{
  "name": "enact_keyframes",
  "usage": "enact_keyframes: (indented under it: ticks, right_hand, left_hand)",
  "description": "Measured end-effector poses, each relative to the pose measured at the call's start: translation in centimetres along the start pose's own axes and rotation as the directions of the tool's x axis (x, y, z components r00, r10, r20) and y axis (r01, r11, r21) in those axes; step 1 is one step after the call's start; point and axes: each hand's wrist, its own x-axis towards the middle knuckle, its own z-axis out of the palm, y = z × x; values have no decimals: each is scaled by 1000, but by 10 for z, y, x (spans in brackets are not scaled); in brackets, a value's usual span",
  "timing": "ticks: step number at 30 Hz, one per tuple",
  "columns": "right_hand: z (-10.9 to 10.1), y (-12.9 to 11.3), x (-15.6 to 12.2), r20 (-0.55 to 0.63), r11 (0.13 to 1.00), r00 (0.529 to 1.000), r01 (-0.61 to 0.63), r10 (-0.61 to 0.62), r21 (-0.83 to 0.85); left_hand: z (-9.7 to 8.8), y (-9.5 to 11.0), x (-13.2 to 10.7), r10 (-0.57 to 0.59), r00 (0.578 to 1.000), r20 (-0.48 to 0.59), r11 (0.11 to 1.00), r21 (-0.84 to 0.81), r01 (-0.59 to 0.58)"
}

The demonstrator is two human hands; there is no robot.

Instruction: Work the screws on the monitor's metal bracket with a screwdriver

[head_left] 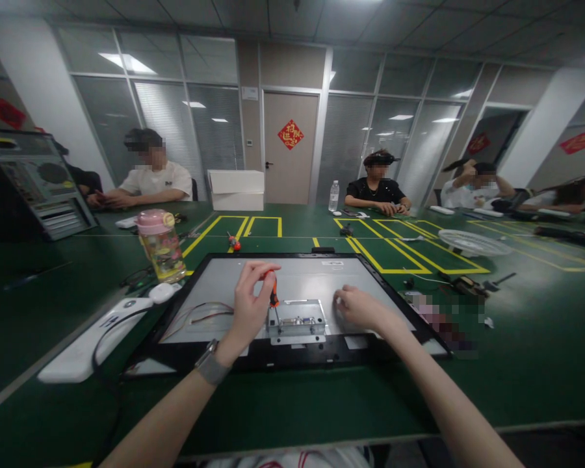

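Bracket sits by panel's close edge, long axis left-right. Our left grip, nearer, is closed on the driver, near-upright at bracket's left end. Our right grip: curled, right of bracket; can't tell if holding anything.

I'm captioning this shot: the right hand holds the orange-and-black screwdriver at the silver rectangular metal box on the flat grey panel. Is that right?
Wrong hand: the head view shows the left hand, wearing the grey-strapped watch, holding the screwdriver at the metal box on the panel.
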Motion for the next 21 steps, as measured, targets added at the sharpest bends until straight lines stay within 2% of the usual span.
enact_keyframes:
  ticks: [3,6,12,16,21]
  right_hand:
    - [16,-9,37,-13,991,993,115,-115,64]
    - [32,-12,55,-65,973,982,185,-178,137]
    - [52,-2,53,-112,951,973,222,-202,215]
    - [58,4,54,-122,942,971,229,-204,245]
    - [60,7,56,-138,929,968,243,-212,278]
  left_hand:
    - [0,-2,1,-13,999,-43,1000,3,13]
    - [-1,-4,2,-32,999,-43,999,-2,32]
    - [0,-6,1,-64,998,-10,997,-40,63]
    - [3,-7,7,-109,994,-20,992,-61,108]
    - [7,-3,16,-165,985,56,979,-115,170]
